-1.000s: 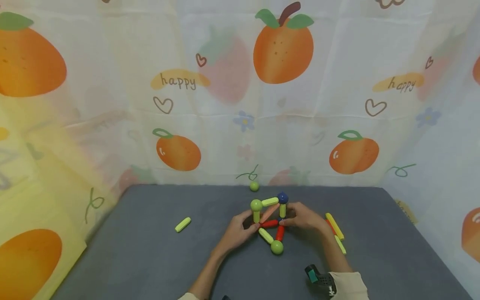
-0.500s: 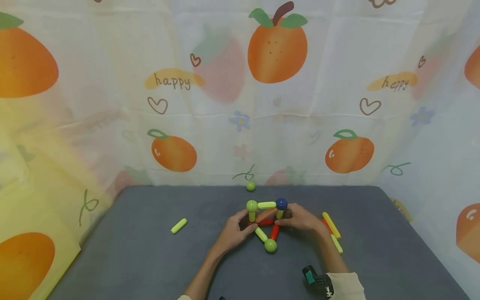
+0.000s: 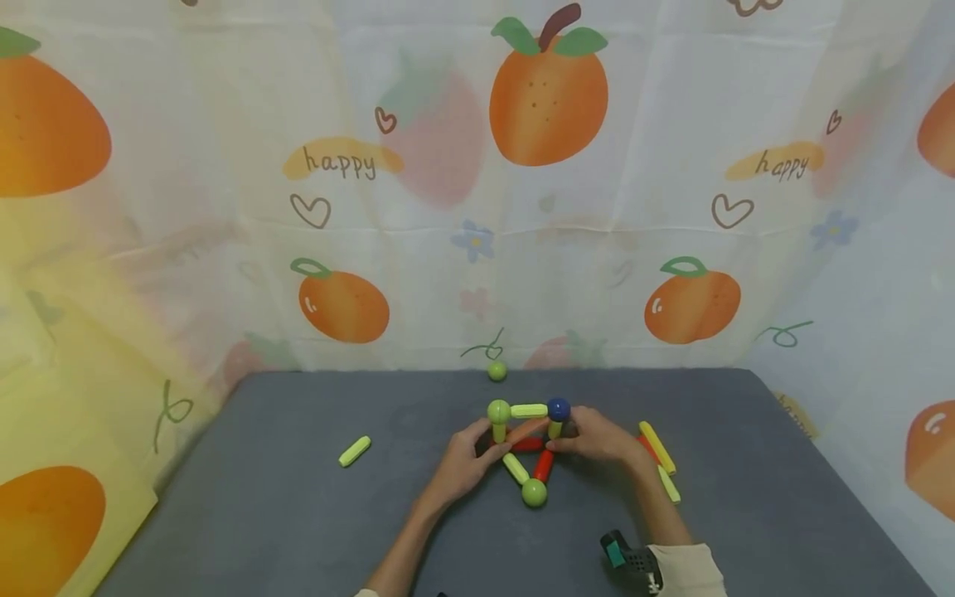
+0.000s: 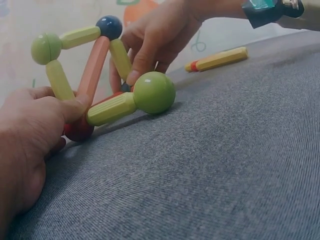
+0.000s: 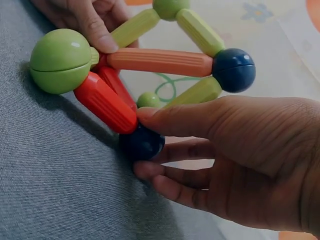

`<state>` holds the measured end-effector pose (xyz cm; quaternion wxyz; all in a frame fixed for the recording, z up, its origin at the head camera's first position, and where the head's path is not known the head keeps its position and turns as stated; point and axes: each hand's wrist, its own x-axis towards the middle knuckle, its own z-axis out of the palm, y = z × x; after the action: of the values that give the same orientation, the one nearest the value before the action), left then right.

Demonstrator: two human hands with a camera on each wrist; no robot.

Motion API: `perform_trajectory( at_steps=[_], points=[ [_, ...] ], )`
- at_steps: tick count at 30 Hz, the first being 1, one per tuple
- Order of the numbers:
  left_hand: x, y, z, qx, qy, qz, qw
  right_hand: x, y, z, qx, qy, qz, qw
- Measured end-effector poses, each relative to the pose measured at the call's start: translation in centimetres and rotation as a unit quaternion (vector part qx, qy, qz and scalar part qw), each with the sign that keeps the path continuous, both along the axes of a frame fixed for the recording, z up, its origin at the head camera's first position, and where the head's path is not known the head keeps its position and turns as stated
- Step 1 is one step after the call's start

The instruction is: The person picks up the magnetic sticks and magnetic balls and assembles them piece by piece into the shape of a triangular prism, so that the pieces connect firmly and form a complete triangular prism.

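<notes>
Between the hands stands a frame of sticks and balls. Its upright square has a green ball (image 3: 499,411) at upper left, a blue ball (image 3: 558,410) at upper right, a yellow-green stick (image 3: 529,410) across the top and an orange diagonal (image 5: 160,62). A red stick (image 5: 106,102) and a yellow-green stick (image 4: 112,108) meet at a green ball (image 3: 534,492) in front. My left hand (image 3: 460,467) grips the lower left corner, at a red ball (image 4: 79,131). My right hand (image 3: 599,437) pinches the lower blue ball (image 5: 142,143) with thumb and fingers.
A yellow-green stick (image 3: 354,451) lies left on the grey table (image 3: 283,514). Right of the right hand lie a yellow stick (image 3: 657,447), a red one and a yellow-green stick (image 3: 669,484). A green ball (image 3: 496,371) sits at the back edge, before a printed cloth (image 3: 567,290).
The frame's upper part has turned a little, so its top stick lies level and the upper blue ball sits lower. Both hands keep their hold. The whole view has shifted slightly.
</notes>
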<state>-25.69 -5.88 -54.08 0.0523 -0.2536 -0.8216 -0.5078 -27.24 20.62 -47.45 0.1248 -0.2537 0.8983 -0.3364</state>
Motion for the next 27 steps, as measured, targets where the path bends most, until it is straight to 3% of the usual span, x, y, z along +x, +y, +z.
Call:
perform_trajectory(
  at_steps=[3, 8, 11, 14, 22, 24, 27],
  points=[
    [0.1, 0.1, -0.2, 0.001, 0.004, 0.003, 1.0, 0.5, 0.3, 0.7, 0.021, 0.006, 0.002, 0.9998],
    [0.1, 0.2, -0.2, 0.009, 0.011, 0.005, 0.9999, 2.6, 2.5, 4.1, 0.063, 0.009, -0.019, 0.9978],
    [0.1, 0.3, -0.2, 0.012, 0.011, 0.006, 0.9999, 3.9, 4.7, 6.1, 0.101, -0.02, -0.055, 0.9932],
    [0.1, 0.3, -0.1, 0.009, 0.011, 0.009, 0.9999, 4.8, 6.5, 7.1, 0.148, -0.073, -0.091, 0.9821],
    [0.1, 0.2, 0.2, 0.013, 0.02, 0.009, 0.9997, 5.6, 8.2, 5.6, 0.216, -0.199, -0.188, 0.9373],
    [0.2, 0.2, 0.2, 0.011, 0.016, 0.008, 0.9998, 5.5, 8.5, 5.3, 0.218, -0.212, -0.201, 0.9314],
    [0.2, 0.3, 0.1, 0.01, 0.011, 0.005, 0.9999, 5.5, 8.9, 4.8, 0.211, -0.216, -0.2, 0.9323]
  ],
)
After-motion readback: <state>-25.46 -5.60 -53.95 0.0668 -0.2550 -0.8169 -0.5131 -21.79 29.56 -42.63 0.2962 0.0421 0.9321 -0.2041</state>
